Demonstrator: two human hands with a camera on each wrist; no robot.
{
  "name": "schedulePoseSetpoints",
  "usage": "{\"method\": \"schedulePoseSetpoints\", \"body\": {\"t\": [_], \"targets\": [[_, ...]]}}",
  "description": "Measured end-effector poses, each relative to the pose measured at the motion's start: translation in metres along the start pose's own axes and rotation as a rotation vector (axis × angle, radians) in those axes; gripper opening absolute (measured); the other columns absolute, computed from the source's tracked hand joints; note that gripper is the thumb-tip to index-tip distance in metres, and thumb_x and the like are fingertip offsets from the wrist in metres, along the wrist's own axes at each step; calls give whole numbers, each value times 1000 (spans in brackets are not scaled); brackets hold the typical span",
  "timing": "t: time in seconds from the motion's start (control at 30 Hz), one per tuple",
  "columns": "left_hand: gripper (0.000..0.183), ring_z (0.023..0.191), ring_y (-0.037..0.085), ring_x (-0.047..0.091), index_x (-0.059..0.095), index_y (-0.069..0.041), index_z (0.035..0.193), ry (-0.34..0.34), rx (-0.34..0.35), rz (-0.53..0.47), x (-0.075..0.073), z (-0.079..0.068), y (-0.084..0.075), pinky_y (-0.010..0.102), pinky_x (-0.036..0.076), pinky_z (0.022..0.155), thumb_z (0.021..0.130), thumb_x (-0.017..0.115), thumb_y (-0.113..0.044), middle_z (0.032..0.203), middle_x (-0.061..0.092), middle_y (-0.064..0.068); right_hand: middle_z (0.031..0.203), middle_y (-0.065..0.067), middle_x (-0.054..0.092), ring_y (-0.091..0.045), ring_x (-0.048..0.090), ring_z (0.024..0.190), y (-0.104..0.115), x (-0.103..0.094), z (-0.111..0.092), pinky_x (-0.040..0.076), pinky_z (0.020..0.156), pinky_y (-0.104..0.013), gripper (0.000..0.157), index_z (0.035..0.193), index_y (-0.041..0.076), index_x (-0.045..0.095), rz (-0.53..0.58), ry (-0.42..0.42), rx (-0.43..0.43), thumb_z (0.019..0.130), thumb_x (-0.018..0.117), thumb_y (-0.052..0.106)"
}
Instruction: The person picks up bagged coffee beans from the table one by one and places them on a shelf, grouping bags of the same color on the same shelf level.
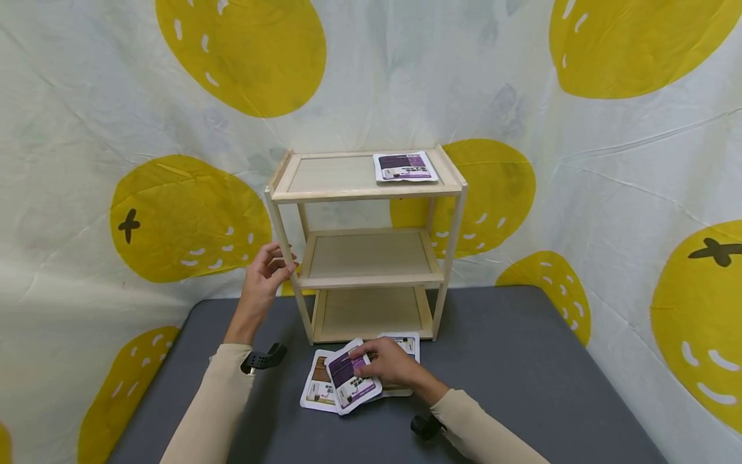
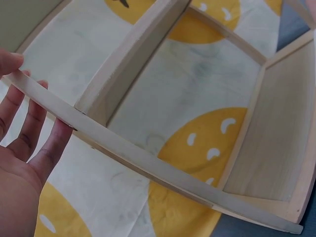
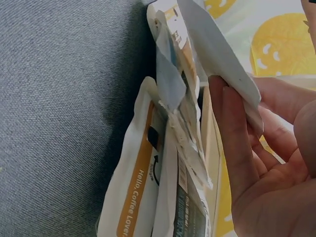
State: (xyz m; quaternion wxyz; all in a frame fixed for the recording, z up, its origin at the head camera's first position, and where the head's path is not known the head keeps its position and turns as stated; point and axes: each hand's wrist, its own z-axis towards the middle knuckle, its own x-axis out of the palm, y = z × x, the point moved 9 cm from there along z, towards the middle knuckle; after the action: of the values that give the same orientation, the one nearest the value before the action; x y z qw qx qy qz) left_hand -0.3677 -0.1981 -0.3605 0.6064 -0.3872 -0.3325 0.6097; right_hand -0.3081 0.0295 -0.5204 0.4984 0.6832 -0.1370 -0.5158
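Note:
A pale wooden three-tier shelf (image 1: 365, 193) stands on the grey table (image 1: 522, 374). One purple-and-white packet (image 1: 406, 167) lies on its top tier. My left hand (image 1: 283, 261) holds the shelf's front left post (image 2: 148, 163), with the thumb on one side and the fingers on the other. In front of the shelf lies a small pile of packets (image 1: 319, 386). My right hand (image 1: 365, 361) pinches the topmost one, a purple packet (image 1: 348, 380), by its edge. In the right wrist view that packet (image 3: 217, 54) is raised off an orange-striped packet (image 3: 138, 173), with my fingers (image 3: 237, 128) under it.
The shelf's middle tier (image 1: 371, 258) and bottom tier (image 1: 371, 312) hold nothing. A white cloth with big yellow fruit shapes (image 1: 580, 161) hangs close behind the shelf and the table. Bare grey tabletop lies to the right of the pile.

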Motion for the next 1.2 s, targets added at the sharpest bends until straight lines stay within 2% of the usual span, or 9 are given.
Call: {"method": "schedulePoseSetpoints", "body": {"t": [0.23,0.33,0.43,0.63,0.8,0.97,1.03,1.2], "targets": [[46,98,19,63,46,6,139,-3,-6,-14,-1,-1,2,26,57,85,97,65,-1,121,55,28,117,-12,73,-15,65,86,1,-5,-6,55,66,-26,27,112,5,78,153,20,36,85,79,6],[44,98,20,63,48,5,138,-3,-7,-17,-1,-2,3,26,57,85,97,64,0,120,55,26,121,-13,71,-15,65,89,3,-9,-7,55,69,-25,27,113,5,78,166,27,43,86,78,7],[42,98,24,62,49,3,137,-4,-5,-21,-1,-2,3,26,57,85,97,64,0,120,53,30,123,-12,70,-15,65,90,6,-13,-8,55,70,-25,27,114,7,77,162,32,35,87,77,8],[41,97,24,62,51,0,135,-3,0,-19,-2,-1,4,25,57,84,97,65,-1,121,52,33,116,-15,70,-14,66,82,10,-18,-10,56,66,-25,27,115,4,75,217,51,20,88,76,6],[43,98,22,63,50,3,136,-5,4,-28,-3,-1,3,25,57,85,96,65,0,117,58,22,115,-16,70,-14,66,82,17,-24,-10,55,66,-25,28,116,3,74,229,53,1,88,75,5],[40,98,21,62,54,-1,134,-14,3,-1,-4,1,2,25,56,85,96,66,1,114,62,11,111,-15,71,-14,69,78,22,-32,-11,57,65,-27,27,117,3,74,253,56,11,89,75,6],[38,98,21,61,56,-3,132,-17,-5,13,-4,1,2,25,56,85,96,66,2,114,62,13,109,-14,71,-14,69,77,24,-36,-12,57,65,-27,27,117,4,73,260,56,18,90,75,6],[40,98,29,61,53,1,134,-8,-26,22,-4,2,3,26,56,85,96,65,4,117,57,26,110,-15,70,-14,70,78,30,-44,-13,58,66,-28,28,118,1,73,277,58,5,90,75,6]]}}
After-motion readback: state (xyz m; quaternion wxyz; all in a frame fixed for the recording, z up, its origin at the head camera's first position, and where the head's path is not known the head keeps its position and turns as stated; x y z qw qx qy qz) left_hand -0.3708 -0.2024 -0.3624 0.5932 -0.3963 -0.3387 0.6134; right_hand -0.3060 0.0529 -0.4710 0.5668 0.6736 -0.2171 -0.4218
